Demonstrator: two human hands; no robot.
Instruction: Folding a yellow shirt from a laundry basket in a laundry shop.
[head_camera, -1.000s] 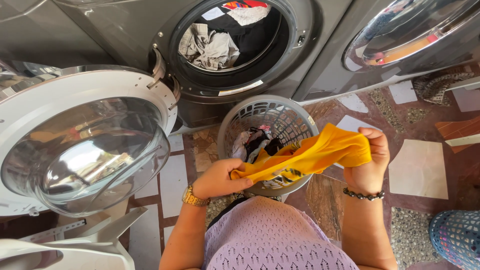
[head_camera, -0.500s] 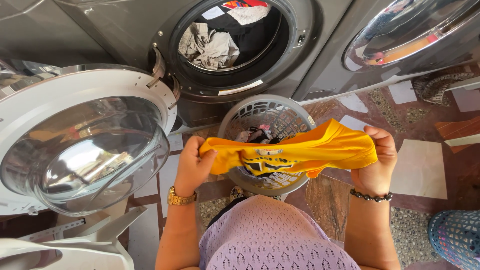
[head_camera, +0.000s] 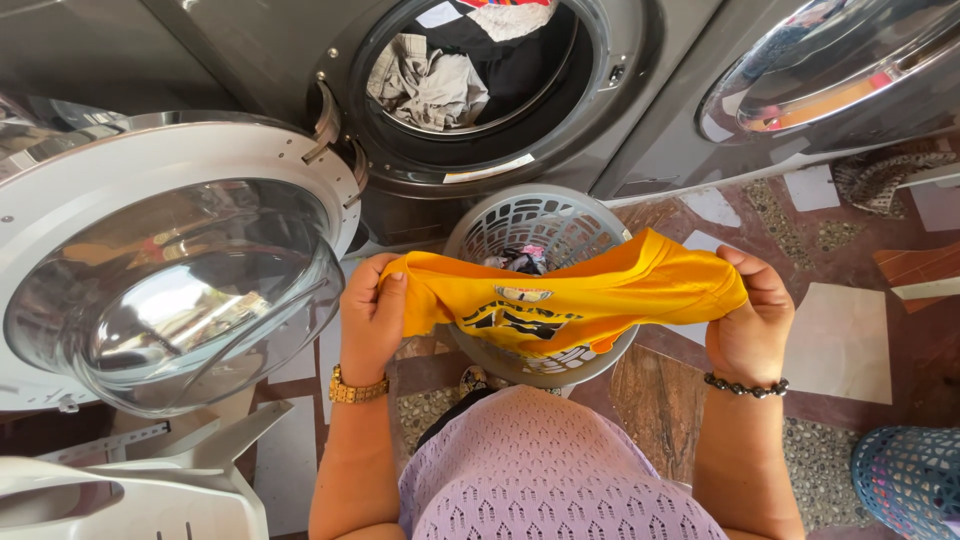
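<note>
In the head view, a yellow shirt (head_camera: 570, 300) is held stretched above the rim of a grey laundry basket (head_camera: 520, 220). Its left end is pinched by the closed left hand (head_camera: 372, 315), its right end gripped by the right hand (head_camera: 750, 320). Its long axis runs left to right, before the open washer drum (head_camera: 480, 80).

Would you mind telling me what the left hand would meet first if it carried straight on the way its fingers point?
The left hand grips the yellow shirt, fingers pointing up-frame. Straight on, it would likely meet the washer's open doorway, near the hinge; depth is hard to judge.
</note>
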